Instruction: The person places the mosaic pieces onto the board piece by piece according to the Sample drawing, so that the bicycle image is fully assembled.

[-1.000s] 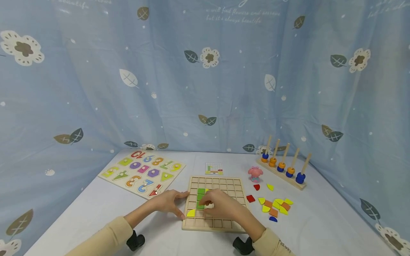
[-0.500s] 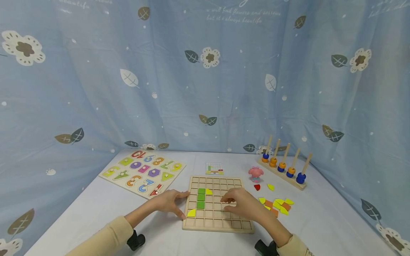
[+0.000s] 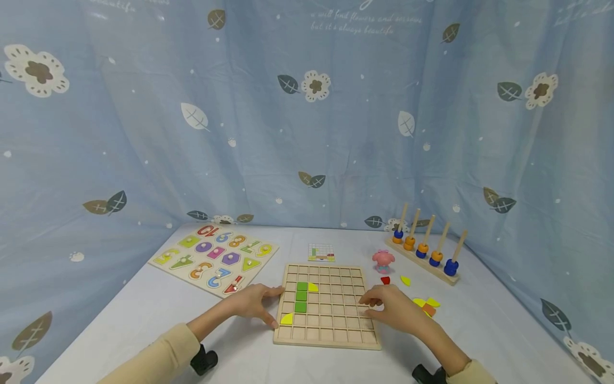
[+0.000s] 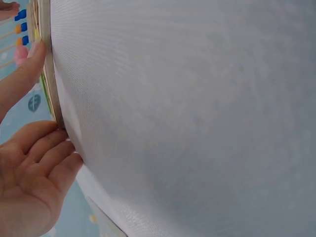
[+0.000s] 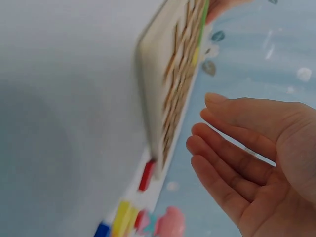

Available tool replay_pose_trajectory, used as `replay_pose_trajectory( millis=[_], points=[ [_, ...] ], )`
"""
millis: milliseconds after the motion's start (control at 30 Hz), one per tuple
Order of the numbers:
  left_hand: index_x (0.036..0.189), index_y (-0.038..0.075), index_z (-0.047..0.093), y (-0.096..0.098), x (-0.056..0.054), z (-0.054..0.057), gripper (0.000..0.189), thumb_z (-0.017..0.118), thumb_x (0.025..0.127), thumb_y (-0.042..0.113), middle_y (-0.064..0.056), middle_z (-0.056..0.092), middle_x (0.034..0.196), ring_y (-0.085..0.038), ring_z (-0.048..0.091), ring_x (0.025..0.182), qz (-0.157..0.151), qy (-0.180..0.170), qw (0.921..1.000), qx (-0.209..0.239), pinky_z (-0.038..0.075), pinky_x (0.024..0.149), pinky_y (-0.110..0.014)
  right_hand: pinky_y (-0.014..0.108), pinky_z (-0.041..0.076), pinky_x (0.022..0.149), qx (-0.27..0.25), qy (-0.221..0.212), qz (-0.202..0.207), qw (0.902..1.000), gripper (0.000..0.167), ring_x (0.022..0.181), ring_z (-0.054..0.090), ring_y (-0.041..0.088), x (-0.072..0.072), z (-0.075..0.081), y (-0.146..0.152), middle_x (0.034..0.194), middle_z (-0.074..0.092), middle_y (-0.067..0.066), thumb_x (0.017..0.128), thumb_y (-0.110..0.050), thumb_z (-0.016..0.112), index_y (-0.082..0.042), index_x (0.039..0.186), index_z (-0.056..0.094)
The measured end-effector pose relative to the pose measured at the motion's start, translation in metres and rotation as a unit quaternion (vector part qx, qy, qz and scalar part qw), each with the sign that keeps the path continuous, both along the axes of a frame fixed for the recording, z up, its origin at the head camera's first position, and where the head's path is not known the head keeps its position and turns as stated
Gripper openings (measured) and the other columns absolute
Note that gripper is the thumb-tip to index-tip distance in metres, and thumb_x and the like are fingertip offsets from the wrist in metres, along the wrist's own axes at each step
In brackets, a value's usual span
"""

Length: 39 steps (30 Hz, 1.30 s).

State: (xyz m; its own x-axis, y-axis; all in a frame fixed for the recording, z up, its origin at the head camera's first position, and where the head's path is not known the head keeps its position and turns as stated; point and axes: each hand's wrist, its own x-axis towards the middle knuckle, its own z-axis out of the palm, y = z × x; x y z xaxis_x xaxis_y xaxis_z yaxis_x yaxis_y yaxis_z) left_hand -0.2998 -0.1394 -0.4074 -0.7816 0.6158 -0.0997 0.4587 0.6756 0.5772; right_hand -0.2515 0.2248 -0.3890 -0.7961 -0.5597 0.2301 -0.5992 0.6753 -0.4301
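Note:
A wooden grid board (image 3: 331,336) lies flat on the table, with several green square tiles (image 3: 300,307) in a column on its left side. One yellow quarter-round tile (image 3: 313,288) sits right of the top green tile; another yellow tile (image 3: 287,319) is at the lower left. My left hand (image 3: 251,303) touches the board's left edge with spread thumb and fingers. In the left wrist view its thumb (image 4: 30,66) meets the rim. Over the board's right edge hovers my right hand (image 3: 395,310); the right wrist view shows loosely bent fingers (image 5: 222,182) holding nothing.
Loose tiles, including a red one (image 3: 386,280), a yellow one (image 3: 405,280) and an orange one (image 3: 428,310), lie to the right, partly hidden. Behind are a pattern card (image 3: 321,253), pink figurine (image 3: 383,260), peg stacker (image 3: 422,261) and number puzzle (image 3: 211,258).
My right hand has left the green tiles and moved right across the board to its right edge, uncovering the tiles. The left hand stays at the board's left edge.

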Motion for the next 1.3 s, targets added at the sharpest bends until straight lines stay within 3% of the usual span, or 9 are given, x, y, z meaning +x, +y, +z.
replay_pose_trajectory(
  millis=[400, 533, 900, 1100, 1300],
  points=[
    [0.140, -0.004, 0.046, 0.001, 0.001, 0.001, 0.088, 0.088, 0.068, 0.026, -0.019, 0.045, 0.144, -0.036, 0.040, 0.134, -0.004, 0.001, 1.0000, 0.005, 0.034, 0.108, -0.050, 0.032, 0.057, 0.069, 0.020, -0.012, -0.073, 0.9971, 0.012, 0.079, 0.062, 0.017, -0.012, -0.011, 0.036, 0.090, 0.070, 0.001, 0.082, -0.006, 0.075, -0.006, 0.094, 0.073],
    [0.140, -0.004, 0.046, 0.001, 0.001, 0.000, 0.089, 0.088, 0.068, 0.027, -0.019, 0.045, 0.144, -0.036, 0.040, 0.134, -0.004, 0.002, 1.0000, 0.004, 0.034, 0.108, -0.050, 0.026, 0.055, 0.066, 0.024, -0.016, -0.101, 0.9945, 0.013, 0.075, 0.060, 0.014, -0.018, -0.013, 0.046, 0.087, 0.067, -0.001, 0.081, -0.005, 0.075, -0.006, 0.093, 0.073],
    [0.140, -0.003, 0.046, 0.001, 0.000, 0.000, 0.089, 0.088, 0.068, 0.028, -0.018, 0.045, 0.144, -0.036, 0.040, 0.134, 0.000, 0.002, 1.0000, 0.000, 0.035, 0.108, -0.050, 0.023, 0.053, 0.063, 0.046, -0.043, -0.172, 0.9832, 0.014, 0.070, 0.054, 0.011, -0.027, -0.016, 0.050, 0.076, 0.060, -0.005, 0.076, -0.008, 0.081, -0.009, 0.087, 0.072],
    [0.140, -0.003, 0.046, 0.001, 0.001, 0.001, 0.089, 0.088, 0.068, 0.027, -0.018, 0.044, 0.144, -0.036, 0.039, 0.134, 0.003, -0.003, 1.0000, 0.003, 0.034, 0.109, -0.050, 0.023, 0.054, 0.064, 0.036, -0.048, -0.160, 0.9852, 0.013, 0.070, 0.054, 0.012, -0.028, -0.018, 0.051, 0.077, 0.061, -0.004, 0.077, -0.002, 0.078, -0.009, 0.087, 0.072],
    [0.140, -0.004, 0.045, 0.001, 0.002, 0.001, 0.089, 0.088, 0.068, 0.026, -0.020, 0.044, 0.144, -0.037, 0.039, 0.134, 0.000, -0.004, 1.0000, 0.007, 0.034, 0.109, -0.051, 0.031, 0.057, 0.072, 0.025, -0.046, -0.104, 0.9931, 0.017, 0.076, 0.060, 0.016, -0.029, -0.018, 0.055, 0.084, 0.065, -0.002, 0.078, 0.005, 0.072, -0.007, 0.089, 0.072]
  ],
)
